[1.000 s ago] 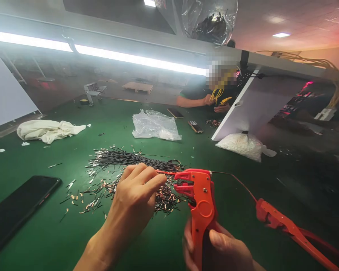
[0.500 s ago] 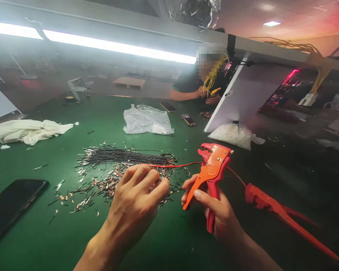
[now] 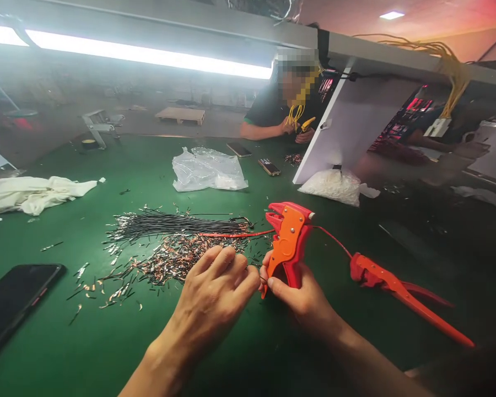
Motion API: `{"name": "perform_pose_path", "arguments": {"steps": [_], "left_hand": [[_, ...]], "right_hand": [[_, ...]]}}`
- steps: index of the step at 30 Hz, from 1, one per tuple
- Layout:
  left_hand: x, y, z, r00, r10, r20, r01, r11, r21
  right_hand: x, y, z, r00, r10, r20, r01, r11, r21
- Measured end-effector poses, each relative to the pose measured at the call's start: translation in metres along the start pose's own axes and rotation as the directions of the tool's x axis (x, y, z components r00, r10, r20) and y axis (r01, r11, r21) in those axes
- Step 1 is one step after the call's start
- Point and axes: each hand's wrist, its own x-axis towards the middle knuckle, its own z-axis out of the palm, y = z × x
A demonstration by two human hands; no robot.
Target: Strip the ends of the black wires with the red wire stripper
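Note:
My right hand is wrapped around the handles of an orange and red wire stripper, whose jaws point up and left. Beside it, my left hand is closed in a pinch, its fingertips almost meeting those of my right. A thin dark wire shows between the fingertips; most of it is hidden. Beyond my left hand lies a heap of cut wire scraps with copper and silvery bits. Behind the heap rests a bundle of black wires, with a red strip along its near side.
A second red wire stripper lies at right. A black phone is at left, near a white cloth. Farther back are a clear plastic bag, a bag of white pieces, a slanted panel and a co-worker holding yellow wires.
My left hand has moved right to meet my right hand's fingertips. The wire stripper has shifted left, and my right fingers have closed further around its handles. The view has shifted slightly.

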Motion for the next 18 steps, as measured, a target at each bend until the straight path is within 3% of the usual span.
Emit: {"name": "perform_pose_path", "arguments": {"steps": [5,11,18], "left_hand": [[0.0002,-0.0002,0.0004,0.999,0.015,0.037,-0.015,1.000,-0.016],[-0.0004,-0.0010,0.0009,0.998,0.045,0.046,-0.043,0.998,-0.039],[0.0015,-0.0011,0.0017,0.997,0.056,0.060,-0.055,0.998,-0.014]], "right_hand": [[-0.0001,0.0016,0.0028,0.998,-0.047,-0.044,0.042,0.995,-0.095],[-0.0007,-0.0047,0.0019,0.992,-0.052,-0.112,0.044,0.996,-0.072],[0.0003,0.0022,0.0019,0.985,-0.133,-0.108,0.120,0.985,-0.122]]}}
